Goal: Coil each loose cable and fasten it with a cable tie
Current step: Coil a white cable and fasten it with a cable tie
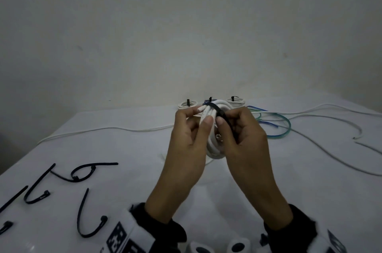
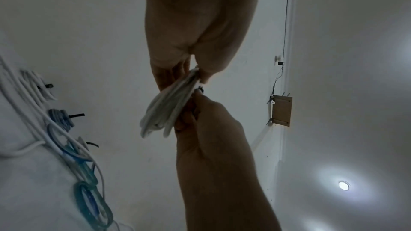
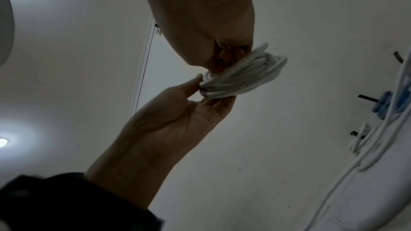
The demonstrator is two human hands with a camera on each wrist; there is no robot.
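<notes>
A white cable coil is held upright above the table between both hands. My left hand pinches the coil's upper left side with thumb and fingers. A black cable tie arches over the top of the coil and runs down to my right hand, which pinches its strap. In the left wrist view the coil hangs between the left hand above and the right hand below. The right wrist view has the coil under the right hand. The tie's head is hidden.
Three tied coils stand along the table's back edge. Loose white cables and blue-green cable loops lie behind and to the right. Several spare black ties lie at front left.
</notes>
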